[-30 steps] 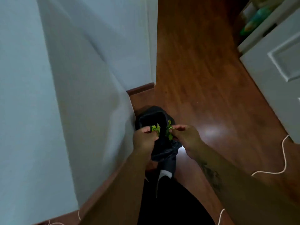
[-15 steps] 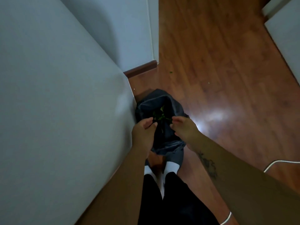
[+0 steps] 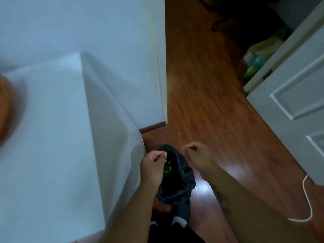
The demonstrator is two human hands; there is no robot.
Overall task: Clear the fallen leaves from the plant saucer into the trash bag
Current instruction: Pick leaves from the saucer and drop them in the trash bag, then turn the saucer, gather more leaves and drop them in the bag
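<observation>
Head view looks down along two bare forearms to a dark trash bag (image 3: 177, 183) that stands on the wooden floor (image 3: 206, 106), right beside the corner of a white desk (image 3: 52, 137). The mouth of the bag is open upward, and some green leaves (image 3: 168, 167) lie inside it, near the left side of the opening.

The left hand (image 3: 152, 165) is above the left edge of the bag, close to the desk corner. Its fingers are curled inward with the fingertips pressed together, and I see no leaf between them. Whether it touches the bag rim, I cannot tell, because the picture is blurred here. The right hand (image 3: 197, 157) is above the right side of the bag, a little higher in the frame and apart from the left one. It is also closed loosely, like a soft fist, and it holds nothing that I can see.

On the far left edge of the desk there is an orange round object (image 3: 4, 109), only partly in view and very blurred. A white door (image 3: 298, 102) stands at the right, and a thin white cord (image 3: 308, 200) lies on the floor near it. Below the bag, feet in white socks (image 3: 178, 220) are visible.
</observation>
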